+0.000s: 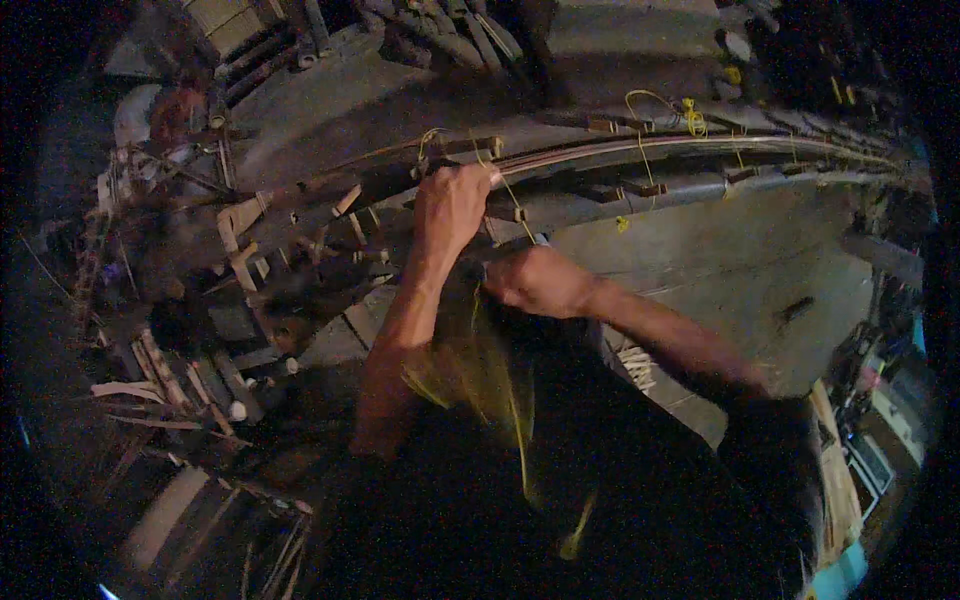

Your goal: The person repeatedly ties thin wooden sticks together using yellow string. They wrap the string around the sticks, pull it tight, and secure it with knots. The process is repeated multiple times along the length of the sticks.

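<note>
A long bundle of thin, pale strips [640, 147] curves from the middle of the view to the far right. My left hand [455, 208] is closed around its near end. Yellow cord [515, 205] runs down from the bundle toward my right hand [543, 281], which is a fist just below and to the right. More of the yellow cord [520, 425] trails beneath the fist, blurred, in front of my dark clothing. The fingers of my right hand are partly hidden, but the cord appears gripped in them. Small wooden pegs [652, 189] flank the bundle along its length.
A dark beam [570, 212] carries the pegs. Yellow cord loops [692, 118] hang at the far side. Wood scraps [190, 385] lie at the left. Light sticks [637, 368] lie below my right forearm, on the floor [720, 260]. Logs [450, 40] lie at the back.
</note>
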`<state>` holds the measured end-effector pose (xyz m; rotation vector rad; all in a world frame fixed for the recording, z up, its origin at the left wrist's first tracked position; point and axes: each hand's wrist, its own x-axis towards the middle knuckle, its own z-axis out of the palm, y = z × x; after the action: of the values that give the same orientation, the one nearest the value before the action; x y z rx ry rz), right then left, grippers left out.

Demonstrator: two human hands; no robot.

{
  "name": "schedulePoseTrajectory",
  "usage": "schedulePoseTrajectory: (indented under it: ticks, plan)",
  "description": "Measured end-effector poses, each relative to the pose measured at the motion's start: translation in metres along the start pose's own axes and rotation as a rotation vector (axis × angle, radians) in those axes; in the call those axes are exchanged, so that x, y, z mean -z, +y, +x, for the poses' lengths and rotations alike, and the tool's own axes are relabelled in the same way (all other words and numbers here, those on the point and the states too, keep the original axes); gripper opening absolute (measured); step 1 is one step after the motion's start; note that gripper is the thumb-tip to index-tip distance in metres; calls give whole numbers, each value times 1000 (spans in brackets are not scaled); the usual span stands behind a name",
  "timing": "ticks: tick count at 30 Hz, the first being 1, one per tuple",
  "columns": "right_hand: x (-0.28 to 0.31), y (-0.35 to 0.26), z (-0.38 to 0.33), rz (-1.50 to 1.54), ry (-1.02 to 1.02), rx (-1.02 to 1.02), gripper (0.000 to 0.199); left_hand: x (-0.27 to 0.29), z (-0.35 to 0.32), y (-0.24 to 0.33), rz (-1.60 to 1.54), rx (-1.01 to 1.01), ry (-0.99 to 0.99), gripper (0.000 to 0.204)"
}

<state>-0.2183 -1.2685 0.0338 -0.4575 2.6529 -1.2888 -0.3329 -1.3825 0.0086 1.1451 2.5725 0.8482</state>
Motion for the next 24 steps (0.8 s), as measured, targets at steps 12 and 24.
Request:
schedulePoseTrajectory:
  ticks: [12, 24]
  plan:
    - [187, 94, -73, -127, 612, -813, 53, -27, 136, -55, -99, 282, -204, 41]
    - [12, 15, -133, 1062, 666, -982, 26, 26, 197, -58, 68, 130, -310, 57]
